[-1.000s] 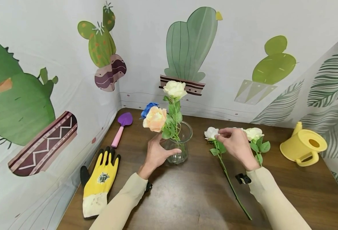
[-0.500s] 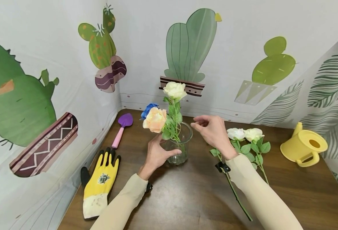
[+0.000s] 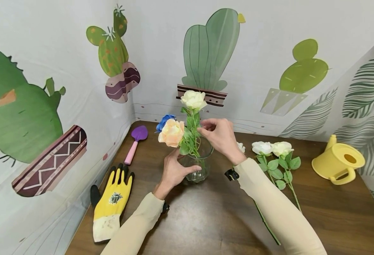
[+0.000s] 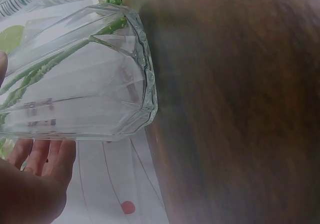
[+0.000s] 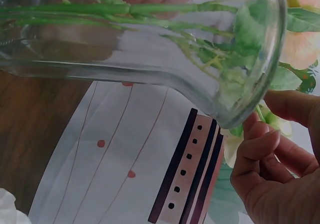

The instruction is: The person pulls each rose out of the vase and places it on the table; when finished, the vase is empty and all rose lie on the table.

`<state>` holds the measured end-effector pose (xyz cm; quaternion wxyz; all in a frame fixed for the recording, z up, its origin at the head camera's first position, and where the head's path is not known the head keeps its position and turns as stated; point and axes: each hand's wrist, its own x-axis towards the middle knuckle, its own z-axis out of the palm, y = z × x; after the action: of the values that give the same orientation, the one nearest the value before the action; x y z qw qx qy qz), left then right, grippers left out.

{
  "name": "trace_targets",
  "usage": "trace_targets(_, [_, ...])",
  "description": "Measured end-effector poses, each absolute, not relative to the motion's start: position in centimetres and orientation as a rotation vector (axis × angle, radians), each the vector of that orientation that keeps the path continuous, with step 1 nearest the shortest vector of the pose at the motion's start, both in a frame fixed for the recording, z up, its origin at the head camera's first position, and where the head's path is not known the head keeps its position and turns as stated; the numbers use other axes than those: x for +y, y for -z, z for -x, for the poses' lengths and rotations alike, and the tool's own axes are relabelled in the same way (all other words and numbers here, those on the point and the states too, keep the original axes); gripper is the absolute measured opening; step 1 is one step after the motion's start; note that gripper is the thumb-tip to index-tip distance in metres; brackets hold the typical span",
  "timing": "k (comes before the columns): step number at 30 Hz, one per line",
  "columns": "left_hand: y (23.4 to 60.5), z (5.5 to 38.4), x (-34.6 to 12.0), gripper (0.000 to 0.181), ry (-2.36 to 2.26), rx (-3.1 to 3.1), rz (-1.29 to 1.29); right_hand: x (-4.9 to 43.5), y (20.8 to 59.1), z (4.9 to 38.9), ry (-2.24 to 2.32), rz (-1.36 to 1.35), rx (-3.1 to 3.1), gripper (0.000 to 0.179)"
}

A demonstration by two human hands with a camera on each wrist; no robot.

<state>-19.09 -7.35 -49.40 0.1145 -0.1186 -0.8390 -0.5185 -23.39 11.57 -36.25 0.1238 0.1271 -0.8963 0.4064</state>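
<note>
A clear glass vase [image 3: 203, 171] stands upright on the table, holding a cream rose [image 3: 194, 100], a peach rose [image 3: 171, 133] and a blue flower [image 3: 165, 122]. My left hand [image 3: 173, 170] grips the vase's body from the left, thumb in front and fingers behind. Over the rim at the right, my right hand [image 3: 219, 136] is beside the cream rose's leaves [image 3: 193, 124]. In the right wrist view, its thumb and bent fingers stand apart near the rim, with greenery seen between them. Green stems [image 4: 45, 67] show through the glass in the left wrist view.
Right of the vase lie two pale roses [image 3: 262, 148] [image 3: 282, 148] and a white rose [image 3: 241, 147] mostly hidden by my right arm. A yellow watering can [image 3: 336, 161] stands far right. Left lie a purple trowel [image 3: 139, 133] and a yellow glove [image 3: 113, 198].
My right hand has left the white rose on the table and moved left to the cream rose's leaves over the vase rim. The left hand stays on the vase.
</note>
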Motion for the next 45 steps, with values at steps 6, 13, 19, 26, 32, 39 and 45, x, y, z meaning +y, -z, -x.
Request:
trace_targets(6, [49.6,19.0,-7.4,0.097,1.545,-2.469,0.337,10.8,36.5,24.1,-1.158,-0.381,-2.62,0.025])
trace_targets(13, [49.6,19.0,-7.3,0.097,1.545,-2.469,0.34,10.5,36.8,24.4,-1.163,-0.393,-2.639,0.016])
trace_targets(19, [49.5,19.0,-7.3,0.096,1.544,-2.455,0.355,10.7,36.8,24.4,-1.177,-0.386,-2.638,0.015])
trace_targets(26, [49.5,19.2,-7.3,0.098,1.542,-2.435,0.365,10.8,36.7,24.5,-1.189,-0.355,-2.636,0.019])
trace_targets(32, [49.7,19.1,-7.2,0.093,1.527,-2.436,0.354,10.8,36.8,24.6,-1.22,-0.335,-2.636,0.017])
trace_targets(39, [49.7,19.2,-7.2,0.093,1.501,-2.434,0.345,11.0,36.6,24.2,-1.328,-0.308,-2.581,0.016])
trace_targets(45, [49.7,19.2,-7.2,0.091,1.507,-2.443,0.323,11.3,36.2,23.8,-1.396,-0.3,-2.516,0.016])
